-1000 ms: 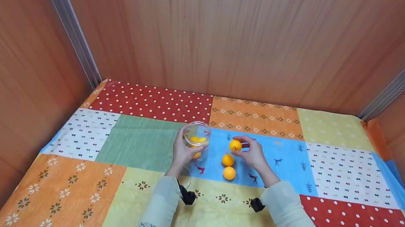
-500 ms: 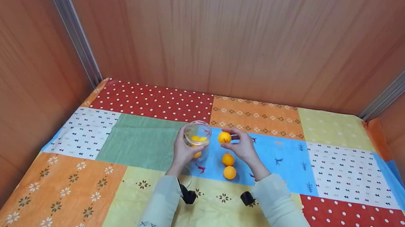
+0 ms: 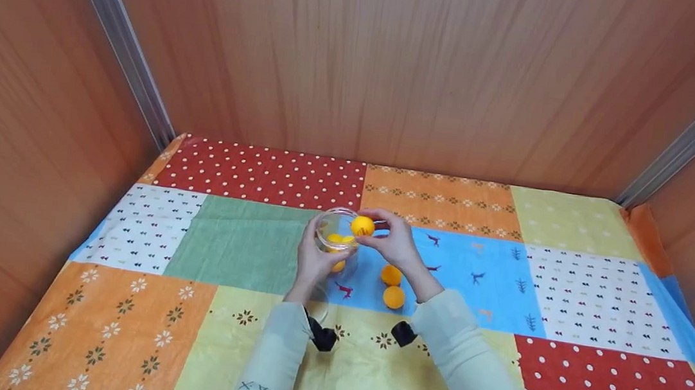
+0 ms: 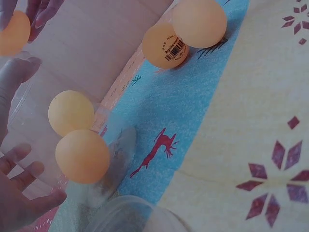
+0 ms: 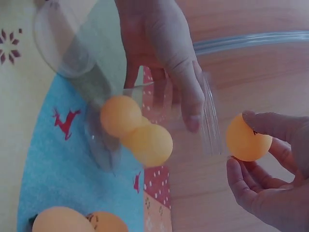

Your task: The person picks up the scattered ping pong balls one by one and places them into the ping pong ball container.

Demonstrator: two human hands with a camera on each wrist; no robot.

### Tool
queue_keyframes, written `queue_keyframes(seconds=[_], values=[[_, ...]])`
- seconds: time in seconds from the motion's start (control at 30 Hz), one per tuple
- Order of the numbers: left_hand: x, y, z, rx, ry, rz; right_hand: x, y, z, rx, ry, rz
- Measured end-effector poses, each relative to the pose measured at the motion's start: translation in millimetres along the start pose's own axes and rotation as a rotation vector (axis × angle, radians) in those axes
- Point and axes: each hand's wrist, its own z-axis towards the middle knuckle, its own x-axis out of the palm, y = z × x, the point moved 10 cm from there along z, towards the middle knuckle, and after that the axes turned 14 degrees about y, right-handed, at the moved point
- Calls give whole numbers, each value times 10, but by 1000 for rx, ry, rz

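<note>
My left hand (image 3: 313, 264) grips a clear plastic jar (image 5: 211, 116) from its left side, with the thumb round the near side below the rim. Several orange ping-pong balls (image 5: 120, 117) lie in the jar's lower part. Thumb and fingertips of my right hand (image 3: 400, 247) pinch another ping-pong ball (image 3: 362, 226) by the right of the jar's mouth; in the head view it overlaps the rim. In the right wrist view, this ball (image 5: 249, 138) is just outside the mouth. Two more ping-pong balls (image 3: 393, 297) (image 3: 391, 275) rest together on the blue patch of cloth.
A clear round lid (image 5: 63, 41) lies on the cloth close to the left wrist. The patchwork tablecloth (image 3: 251, 249) covers the table. Wood-look panels (image 3: 449, 83) stand at the back and both sides, with metal posts (image 3: 124, 42) in the corners.
My right hand has carried its ping-pong ball leftward and slightly away, from above the loose balls to the jar's rim. The left hand and the jar have stayed in place.
</note>
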Motion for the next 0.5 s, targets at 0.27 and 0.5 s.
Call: queue_keyframes(seconds=[0.27,0.5], values=[[-14,-24,-1,20,-17,7,102,83,61,-47,-25,0],[-16,-43,-13,44,-14,-7,158,86,87,-56,-37,8]])
